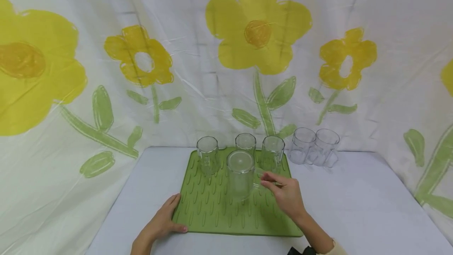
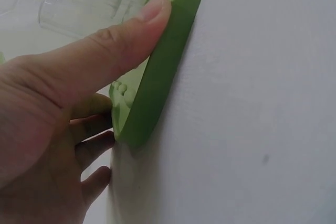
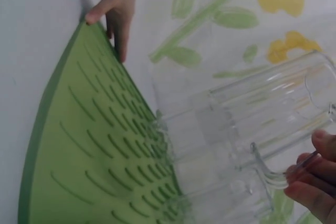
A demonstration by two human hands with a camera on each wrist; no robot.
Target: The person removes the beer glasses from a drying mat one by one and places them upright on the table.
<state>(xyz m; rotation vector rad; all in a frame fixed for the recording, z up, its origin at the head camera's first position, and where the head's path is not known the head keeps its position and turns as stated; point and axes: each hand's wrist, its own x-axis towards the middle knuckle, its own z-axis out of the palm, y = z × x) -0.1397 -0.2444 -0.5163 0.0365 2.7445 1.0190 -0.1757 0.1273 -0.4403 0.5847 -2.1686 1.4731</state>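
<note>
My right hand (image 1: 288, 198) pinches the handle of a clear glass mug (image 1: 241, 178), seemingly upside down with its base up. The mug is over the middle of a ribbed green drying mat (image 1: 205, 219). Whether its lower rim touches the mat, I cannot tell. In the right wrist view, fingertips and thumb meet on the mug's handle (image 3: 273, 178). Spread around the mat's near left corner, my left hand (image 1: 161, 219) lays its thumb (image 2: 121, 45) on the front edge and its fingers along the left side.
Along the mat's back stand three more glass mugs: one at left (image 1: 207, 154), one in the middle (image 1: 245, 141) and one at right (image 1: 273, 152). Two others, a left one (image 1: 301, 146) and a right one (image 1: 323, 148), stand on the white table (image 1: 364, 200). A flowered curtain (image 1: 191, 70) hangs behind.
</note>
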